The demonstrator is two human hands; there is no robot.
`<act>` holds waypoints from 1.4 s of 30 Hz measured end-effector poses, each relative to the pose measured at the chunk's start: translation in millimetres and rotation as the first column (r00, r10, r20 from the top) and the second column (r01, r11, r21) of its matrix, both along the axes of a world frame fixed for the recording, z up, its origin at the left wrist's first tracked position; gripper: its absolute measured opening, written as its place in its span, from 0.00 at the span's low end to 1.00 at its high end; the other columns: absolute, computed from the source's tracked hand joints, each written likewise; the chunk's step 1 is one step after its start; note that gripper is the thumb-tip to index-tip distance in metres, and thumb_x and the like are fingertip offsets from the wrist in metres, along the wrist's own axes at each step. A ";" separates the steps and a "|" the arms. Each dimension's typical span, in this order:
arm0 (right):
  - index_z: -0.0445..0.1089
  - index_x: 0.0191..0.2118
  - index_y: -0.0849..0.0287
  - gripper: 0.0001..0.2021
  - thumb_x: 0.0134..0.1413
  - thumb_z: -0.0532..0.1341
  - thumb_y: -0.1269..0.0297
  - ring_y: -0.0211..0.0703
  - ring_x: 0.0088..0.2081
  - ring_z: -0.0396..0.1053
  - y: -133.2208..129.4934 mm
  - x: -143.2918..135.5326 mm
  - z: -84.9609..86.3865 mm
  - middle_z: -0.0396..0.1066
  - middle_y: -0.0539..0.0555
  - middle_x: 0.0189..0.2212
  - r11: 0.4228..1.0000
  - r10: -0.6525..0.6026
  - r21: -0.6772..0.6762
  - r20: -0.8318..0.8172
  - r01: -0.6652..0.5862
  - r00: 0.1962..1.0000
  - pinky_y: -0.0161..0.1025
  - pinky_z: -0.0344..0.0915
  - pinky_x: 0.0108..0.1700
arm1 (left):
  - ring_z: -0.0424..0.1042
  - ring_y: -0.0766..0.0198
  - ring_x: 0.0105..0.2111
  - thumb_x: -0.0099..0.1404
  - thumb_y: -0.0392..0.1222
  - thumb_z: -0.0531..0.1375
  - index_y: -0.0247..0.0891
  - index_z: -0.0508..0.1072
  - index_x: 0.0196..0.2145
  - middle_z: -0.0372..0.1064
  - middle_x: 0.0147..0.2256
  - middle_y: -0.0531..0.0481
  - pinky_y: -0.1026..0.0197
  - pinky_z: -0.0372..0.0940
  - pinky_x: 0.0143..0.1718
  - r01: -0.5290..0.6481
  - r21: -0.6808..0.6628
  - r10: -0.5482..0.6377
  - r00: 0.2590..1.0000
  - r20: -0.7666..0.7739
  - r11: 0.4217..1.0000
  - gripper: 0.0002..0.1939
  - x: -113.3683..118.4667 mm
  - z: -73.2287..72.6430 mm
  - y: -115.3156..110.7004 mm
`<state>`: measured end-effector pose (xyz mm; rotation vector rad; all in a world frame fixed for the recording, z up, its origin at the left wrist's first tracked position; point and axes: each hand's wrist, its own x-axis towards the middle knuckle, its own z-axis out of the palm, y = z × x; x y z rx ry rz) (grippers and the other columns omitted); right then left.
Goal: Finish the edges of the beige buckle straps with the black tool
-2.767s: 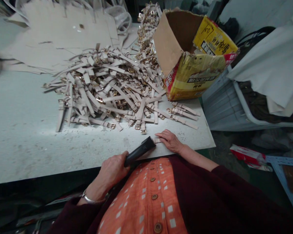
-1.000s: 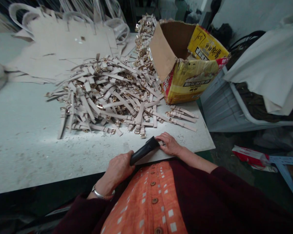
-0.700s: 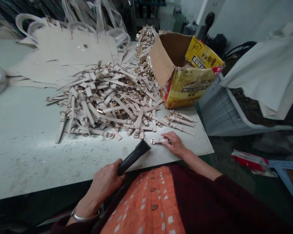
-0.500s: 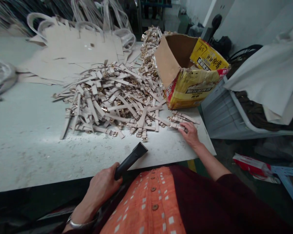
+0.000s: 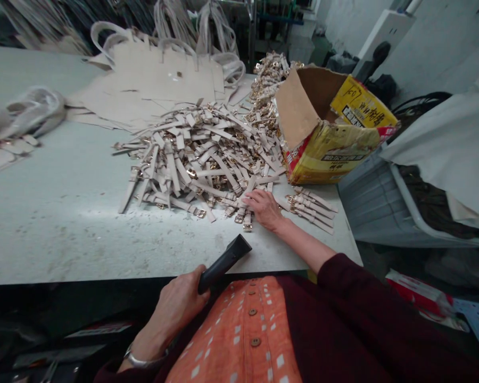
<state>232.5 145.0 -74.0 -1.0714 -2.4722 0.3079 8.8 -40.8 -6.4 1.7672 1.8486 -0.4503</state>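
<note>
A heap of pale leather buckle straps (image 5: pixel 207 154) with gold-coloured buckles lies on the table. My right hand (image 5: pixel 265 210) is at the heap's near right edge, its fingers bent together over a buckle strap (image 5: pixel 250 185) there. To the right of that hand, several buckle straps (image 5: pixel 313 207) lie side by side in a loose row, buckles to the left. My left hand (image 5: pixel 183 298) is closed around a black tube-like tool (image 5: pixel 225 261) with a flat, flared end. The tool points up and right, over the table's front edge, apart from the straps.
An open yellow cardboard box (image 5: pixel 331 151) stands behind the row, at the table's right edge. More buckled straps (image 5: pixel 269 80) are piled behind it. Flat pale bag panels with handles (image 5: pixel 163 80) lie at the back. A grey bin (image 5: pixel 367 213) with cloth stands to the right.
My right hand has moved left from the small row to the heap. A strap it held now lies in the row. The view has shifted slightly; my left hand still holds the black tool.
</note>
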 end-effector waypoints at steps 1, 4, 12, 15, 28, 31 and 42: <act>0.67 0.46 0.55 0.15 0.55 0.53 0.76 0.50 0.55 0.52 8.6 -8.3 1.4 0.63 0.56 0.50 0.999 0.040 0.021 0.040 -0.041 0.998 0.51 0.49 0.52 | 0.73 0.57 0.36 0.56 0.41 0.51 0.43 0.65 0.42 0.73 0.33 0.48 0.62 0.60 0.32 -0.007 -0.002 0.007 1.000 0.000 1.000 0.15 0.0 0.7 -0.8; 0.69 0.40 0.55 0.12 0.53 0.55 0.76 0.49 0.51 0.55 29.2 -19.9 3.8 0.68 0.55 0.41 0.984 0.156 0.058 0.178 -0.169 0.972 0.53 0.46 0.55 | 0.72 0.57 0.37 0.56 0.41 0.51 0.43 0.65 0.41 0.73 0.33 0.48 0.62 0.60 0.32 -0.025 0.004 0.025 1.000 0.009 1.000 0.14 -2.3 0.5 -4.2; 0.69 0.41 0.61 0.11 0.52 0.55 0.74 0.44 0.39 0.61 11.2 -1.4 28.0 0.66 0.56 0.34 0.973 0.221 0.026 0.167 -0.229 0.961 0.40 0.59 0.43 | 0.72 0.57 0.37 0.55 0.42 0.51 0.44 0.64 0.44 0.74 0.34 0.48 0.62 0.60 0.32 -0.048 0.027 0.047 0.999 0.023 0.998 0.17 -14.7 -3.6 -12.4; 0.66 0.47 0.58 0.16 0.51 0.56 0.73 0.42 0.38 0.63 -22.9 15.5 26.1 0.66 0.55 0.35 0.984 0.163 -0.083 0.029 -0.160 0.986 0.37 0.60 0.40 | 0.72 0.57 0.38 0.56 0.42 0.50 0.44 0.63 0.46 0.74 0.35 0.48 0.62 0.60 0.33 -0.053 0.019 0.052 0.998 0.017 0.998 0.18 -17.2 -0.2 -12.4; 0.69 0.43 0.57 0.12 0.51 0.61 0.63 0.45 0.39 0.63 -107.9 57.7 -35.3 0.66 0.57 0.36 0.975 -0.032 -0.222 -0.209 -0.015 0.977 0.43 0.62 0.41 | 0.72 0.57 0.37 0.56 0.42 0.51 0.43 0.63 0.45 0.73 0.35 0.47 0.61 0.60 0.34 0.136 -0.076 -0.138 0.990 -0.023 0.988 0.17 -0.7 3.9 8.8; 0.69 0.42 0.57 0.11 0.53 0.60 0.61 0.45 0.39 0.63 -106.6 59.8 -34.5 0.66 0.57 0.36 0.978 0.001 -0.204 -0.208 -0.044 0.978 0.43 0.61 0.41 | 0.72 0.56 0.37 0.55 0.40 0.51 0.42 0.64 0.43 0.73 0.36 0.45 0.61 0.60 0.33 0.195 -0.077 -0.198 0.980 -0.034 0.978 0.16 3.2 3.4 18.0; 0.68 0.41 0.57 0.09 0.53 0.57 0.69 0.43 0.40 0.63 -102.1 59.3 -34.8 0.68 0.57 0.37 0.968 0.133 -0.177 -0.250 -0.180 0.959 0.42 0.60 0.42 | 0.72 0.57 0.37 0.54 0.40 0.53 0.41 0.66 0.42 0.72 0.36 0.45 0.60 0.61 0.35 0.216 -0.106 -0.222 0.973 -0.054 0.971 0.16 8.4 0.6 37.0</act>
